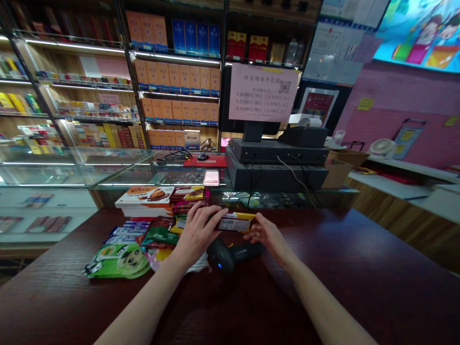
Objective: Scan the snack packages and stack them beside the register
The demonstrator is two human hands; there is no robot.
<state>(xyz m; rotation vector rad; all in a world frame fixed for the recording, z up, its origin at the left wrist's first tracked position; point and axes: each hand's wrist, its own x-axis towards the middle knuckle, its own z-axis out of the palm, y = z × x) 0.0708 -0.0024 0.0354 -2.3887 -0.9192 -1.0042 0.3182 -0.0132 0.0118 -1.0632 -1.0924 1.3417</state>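
Observation:
My left hand [201, 224] is closed over the left part of a flat yellow package [235, 223], whose whitish label side faces me. My right hand [269, 235] has its thumb and fingers at the right end of the same package. Just below it, a black barcode scanner [230, 256] with a blue light lies on the dark wooden counter [345, 287]. Left of my left hand are a green panda-printed pack [125, 258], blue-and-white wrapped bars [127, 230], a green-and-brown pouch [161, 235] and a white-and-orange Dove box [145, 196].
Behind the counter, a glass display case [125, 179] carries a register base [276, 165], a monitor with a pink paper sign [264, 93], and a mouse [202, 156] on a red mat. Shelves of boxes [179, 76] line the back wall. A cardboard box [338, 172] stands right of the register.

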